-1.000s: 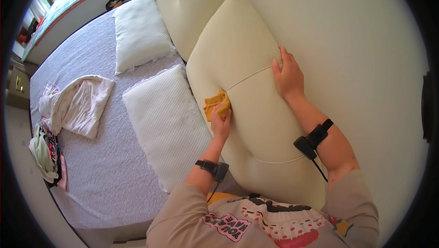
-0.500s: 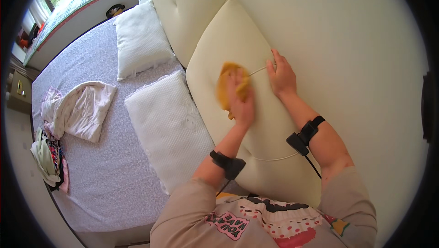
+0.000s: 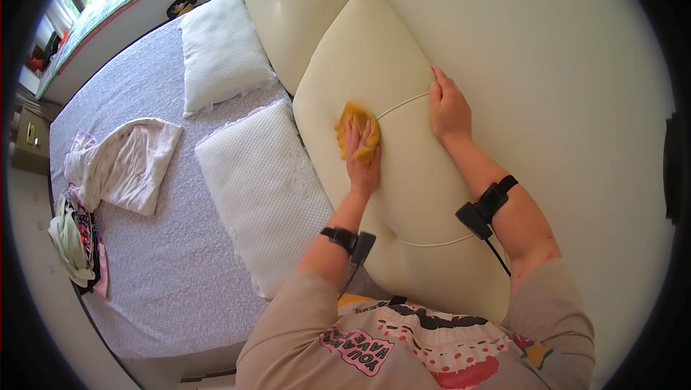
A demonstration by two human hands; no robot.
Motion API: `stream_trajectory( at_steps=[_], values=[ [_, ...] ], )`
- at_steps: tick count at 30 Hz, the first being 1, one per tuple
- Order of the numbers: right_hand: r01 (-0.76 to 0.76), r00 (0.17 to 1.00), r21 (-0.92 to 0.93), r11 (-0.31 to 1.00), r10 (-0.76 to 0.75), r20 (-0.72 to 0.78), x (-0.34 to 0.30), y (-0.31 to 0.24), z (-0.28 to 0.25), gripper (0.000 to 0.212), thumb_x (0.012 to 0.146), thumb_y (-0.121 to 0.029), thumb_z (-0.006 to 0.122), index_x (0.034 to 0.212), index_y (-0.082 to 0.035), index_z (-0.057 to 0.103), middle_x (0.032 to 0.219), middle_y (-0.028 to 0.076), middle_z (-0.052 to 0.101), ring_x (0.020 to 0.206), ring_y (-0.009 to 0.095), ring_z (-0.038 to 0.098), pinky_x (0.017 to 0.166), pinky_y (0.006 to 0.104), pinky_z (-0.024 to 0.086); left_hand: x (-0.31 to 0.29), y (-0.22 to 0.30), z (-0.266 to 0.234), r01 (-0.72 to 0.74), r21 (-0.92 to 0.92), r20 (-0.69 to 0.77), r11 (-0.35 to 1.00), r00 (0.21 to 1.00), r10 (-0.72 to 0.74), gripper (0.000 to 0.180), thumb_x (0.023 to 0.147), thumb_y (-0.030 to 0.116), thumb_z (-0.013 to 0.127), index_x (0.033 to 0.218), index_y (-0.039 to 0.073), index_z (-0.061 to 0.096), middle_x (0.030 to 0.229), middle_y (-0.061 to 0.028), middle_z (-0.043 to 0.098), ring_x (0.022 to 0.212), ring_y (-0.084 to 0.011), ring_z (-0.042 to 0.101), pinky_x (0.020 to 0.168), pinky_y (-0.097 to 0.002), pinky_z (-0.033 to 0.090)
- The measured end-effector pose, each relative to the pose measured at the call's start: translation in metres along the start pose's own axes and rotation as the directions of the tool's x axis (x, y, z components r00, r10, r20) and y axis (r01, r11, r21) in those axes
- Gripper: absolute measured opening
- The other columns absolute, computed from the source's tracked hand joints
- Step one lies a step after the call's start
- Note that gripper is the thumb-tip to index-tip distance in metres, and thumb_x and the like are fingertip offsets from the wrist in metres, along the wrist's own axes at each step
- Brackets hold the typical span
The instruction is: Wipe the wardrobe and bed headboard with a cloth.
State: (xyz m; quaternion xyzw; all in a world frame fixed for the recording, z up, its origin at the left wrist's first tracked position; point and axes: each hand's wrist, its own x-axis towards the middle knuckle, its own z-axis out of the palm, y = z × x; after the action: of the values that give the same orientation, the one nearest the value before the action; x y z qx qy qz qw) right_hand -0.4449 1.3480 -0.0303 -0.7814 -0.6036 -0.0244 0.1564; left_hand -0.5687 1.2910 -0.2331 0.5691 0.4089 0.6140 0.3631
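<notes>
A cream padded headboard (image 3: pixel 403 174) with a thin piping cord runs along the wall, in front of me. My left hand (image 3: pixel 363 163) presses a mustard-yellow cloth (image 3: pixel 356 113) flat against its front, fingers spread over the cloth. Along the headboard's top edge, beside the wall, my right hand (image 3: pixel 452 113) holds on, the thumb toward the front; part of its fingers is hidden. Both of my forearms carry a black strapped device with a cable.
On the bed (image 3: pixel 165 275), covered in a grey-lilac sheet, lie a near white pillow (image 3: pixel 259 188) and a far white pillow (image 3: pixel 224 52). A crumpled pale cloth (image 3: pixel 129 167) and a heap of clothes (image 3: pixel 75 246) sit at the left. A white wall (image 3: pixel 576 102) rises at right.
My left hand has moved slightly left with the yellow cloth, and its blur is gone. My right hand has shifted a little up and right along the headboard edge, its fingers closer together.
</notes>
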Motion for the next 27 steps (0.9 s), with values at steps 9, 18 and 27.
stream_trajectory(
  at_steps=[9, 18, 27],
  values=[
    [-0.076, 0.994, -0.047, 0.996, 0.079, 0.069, 0.008, 0.002, -0.002, 0.041, 0.106, -0.026, 0.042, 0.143, -0.012, 0.054, 0.126, 0.011, 0.066, 0.113, 0.031, 0.064, 0.095, 0.0425, 0.052, -0.124, 0.009, 0.004, 0.330, 0.082, 0.033, 0.940, 0.942, -0.334, 0.061, 0.097, 0.019, 0.060, 0.155, 0.009, 0.043, 0.162, -0.0229, 0.035, 0.152, -0.0444, 0.024, 0.124, -0.0530, 0.016],
    [-0.062, 0.996, -0.061, 0.996, 0.066, 0.057, 0.012, -0.003, 0.033, 0.042, 0.107, -0.026, 0.040, 0.143, -0.012, 0.054, 0.123, 0.009, 0.066, 0.108, 0.029, 0.065, 0.092, 0.0409, 0.052, 0.035, -0.213, -0.013, 0.344, 0.133, -0.230, 0.929, 0.923, -0.309, 0.054, 0.106, 0.033, 0.050, 0.153, 0.006, 0.043, 0.154, -0.0193, 0.046, 0.142, -0.0361, 0.042, 0.119, -0.0422, 0.031],
    [-0.002, 1.000, -0.026, 1.000, 0.002, 0.030, 0.014, 0.018, 0.054, 0.043, 0.107, -0.029, 0.038, 0.145, -0.012, 0.052, 0.125, 0.009, 0.065, 0.109, 0.029, 0.064, 0.093, 0.0411, 0.051, -0.032, -0.287, -0.026, 0.715, -0.351, -0.071, 0.605, 0.623, -0.779, 0.057, 0.106, 0.047, 0.050, 0.137, 0.000, 0.057, 0.128, -0.0101, 0.065, 0.113, -0.0210, 0.062, 0.095, -0.0342, 0.051]
  ],
)
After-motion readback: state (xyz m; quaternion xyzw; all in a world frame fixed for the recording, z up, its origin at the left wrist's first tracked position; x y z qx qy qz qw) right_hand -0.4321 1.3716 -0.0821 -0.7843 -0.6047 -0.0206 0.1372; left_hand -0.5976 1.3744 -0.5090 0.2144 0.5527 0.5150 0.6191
